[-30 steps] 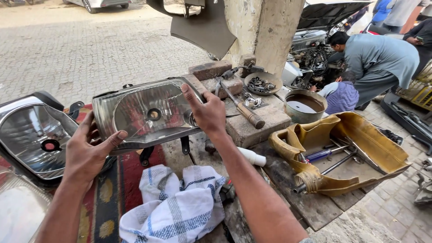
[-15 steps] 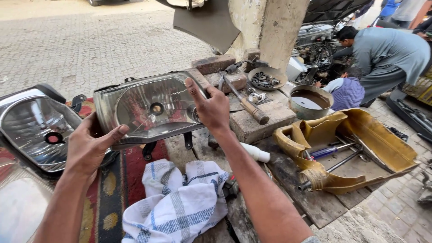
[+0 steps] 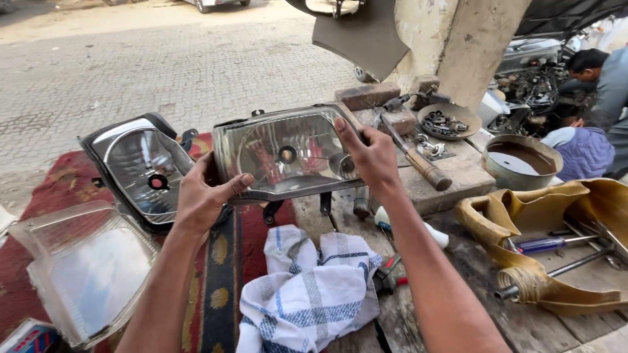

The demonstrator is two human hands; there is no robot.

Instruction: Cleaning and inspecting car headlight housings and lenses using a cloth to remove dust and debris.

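Head view: 2 hands, left hand (image 3: 204,196) and right hand (image 3: 366,153), clamp the ends of a glossy, rectangular glass-fronted headlight (image 3: 288,153), raised above the worn wooden bench (image 3: 458,173) near a crumpled checked cloth (image 3: 307,294).

I saw a silver-grey headlight (image 3: 288,153), white-and-blue checked cloth (image 3: 307,294), red patterned rug (image 3: 52,189), yellow plastic container (image 3: 549,242).

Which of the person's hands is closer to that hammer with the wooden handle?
Right. The right hand grips the headlight's right edge, just beside the hammer. The left hand holds the headlight's far left corner.
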